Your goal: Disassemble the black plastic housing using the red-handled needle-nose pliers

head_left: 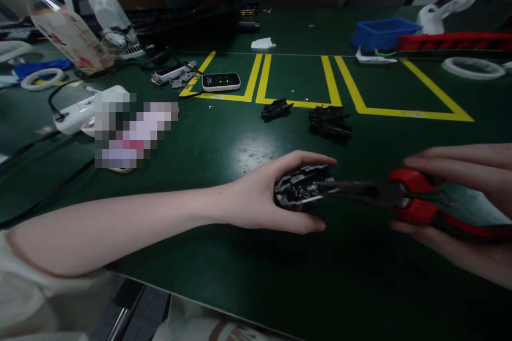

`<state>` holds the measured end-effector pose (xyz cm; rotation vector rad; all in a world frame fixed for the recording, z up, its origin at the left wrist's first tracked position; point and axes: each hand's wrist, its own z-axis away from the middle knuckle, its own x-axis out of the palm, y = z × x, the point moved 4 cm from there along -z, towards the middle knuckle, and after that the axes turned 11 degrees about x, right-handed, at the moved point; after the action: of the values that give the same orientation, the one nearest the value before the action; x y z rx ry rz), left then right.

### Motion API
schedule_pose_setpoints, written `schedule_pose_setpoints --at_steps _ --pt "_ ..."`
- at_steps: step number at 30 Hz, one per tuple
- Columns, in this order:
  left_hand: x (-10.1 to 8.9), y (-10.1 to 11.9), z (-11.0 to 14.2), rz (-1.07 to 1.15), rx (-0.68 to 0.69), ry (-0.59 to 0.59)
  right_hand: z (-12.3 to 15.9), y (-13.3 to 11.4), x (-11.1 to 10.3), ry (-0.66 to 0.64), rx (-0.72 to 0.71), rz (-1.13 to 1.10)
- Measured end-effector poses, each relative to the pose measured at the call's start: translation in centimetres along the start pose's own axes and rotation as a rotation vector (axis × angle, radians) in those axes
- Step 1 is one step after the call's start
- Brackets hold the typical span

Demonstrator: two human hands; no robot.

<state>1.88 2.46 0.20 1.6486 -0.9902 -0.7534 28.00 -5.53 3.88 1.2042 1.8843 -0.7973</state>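
My left hand (276,197) is wrapped round a black and silver mechanical part (304,186), thumb and fingers on opposite sides of it. From the right, my right hand (472,192) grips the red handles of long-nose pliers (412,197). The plier jaws point left and their tips reach the part; whether they pinch a piece of it I cannot tell. Beyond the left hand, a small black part (277,110) and a larger black part (330,121) lie on the green table (192,154).
Yellow tape outlines (298,103) mark the table behind. A small white device with green lights (221,82), a white power strip (80,109) and a bottle (68,32) stand left. A blue bin (384,33), red tray (456,41) and tape roll (473,68) are back right.
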Motion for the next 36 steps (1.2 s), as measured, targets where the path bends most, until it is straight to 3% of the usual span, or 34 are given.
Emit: schedule_pose_setpoints --at_steps 3,14,18,26,36 --pt "0.0 0.0 0.0 -0.02 -0.012 0.013 -0.2 -1.3 -0.1 0.025 -0.09 0.038" --pt "0.5 0.3 -0.1 -0.027 0.096 -0.003 -0.6 -3.0 -0.3 0.037 -0.085 0.091" --pt "0.4 0.2 -0.1 -0.021 0.061 0.013 -0.9 -3.6 -0.1 0.031 -0.115 0.162" --pt "1.0 -0.1 0.3 0.179 -0.071 -0.116 -1.1 -2.8 -0.1 0.032 -0.097 0.166" --pt "1.6 0.1 0.2 0.314 -0.117 -0.096 -1.2 -3.4 -0.4 0.034 -0.08 0.154"
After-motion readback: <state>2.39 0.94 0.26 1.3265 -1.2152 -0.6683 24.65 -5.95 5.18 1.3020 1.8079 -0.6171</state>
